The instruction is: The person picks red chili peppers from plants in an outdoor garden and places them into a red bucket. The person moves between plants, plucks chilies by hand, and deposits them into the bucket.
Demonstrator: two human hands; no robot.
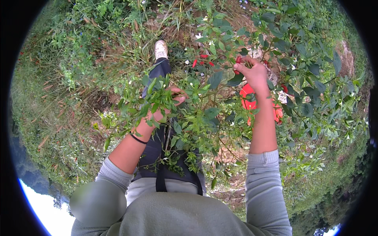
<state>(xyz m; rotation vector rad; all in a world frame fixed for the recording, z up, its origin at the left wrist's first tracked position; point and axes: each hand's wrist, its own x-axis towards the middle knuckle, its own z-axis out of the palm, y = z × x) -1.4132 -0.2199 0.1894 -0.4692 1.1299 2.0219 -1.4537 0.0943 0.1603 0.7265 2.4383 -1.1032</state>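
My right hand (255, 74) pinches a red chili pepper (237, 65) between thumb and fingers, among the leaves of a chili plant (311, 92). Left of it, several more red chili peppers (203, 56) hang in the foliage. My left hand (177, 97) is curled around a leafy chili branch (159, 98), whose leaves cover much of the palm and wrist. Below and behind my right forearm shows a bright red-orange bag-like thing (248, 96), partly hidden by the arm and leaves.
A white shoe (161, 49) and dark trouser leg stand on the ground ahead. Dry grass and weeds (51, 82) spread to the left. Leafy chili branches (189, 131) cross in front of my legs. Bare brown soil (232, 192) shows between plants.
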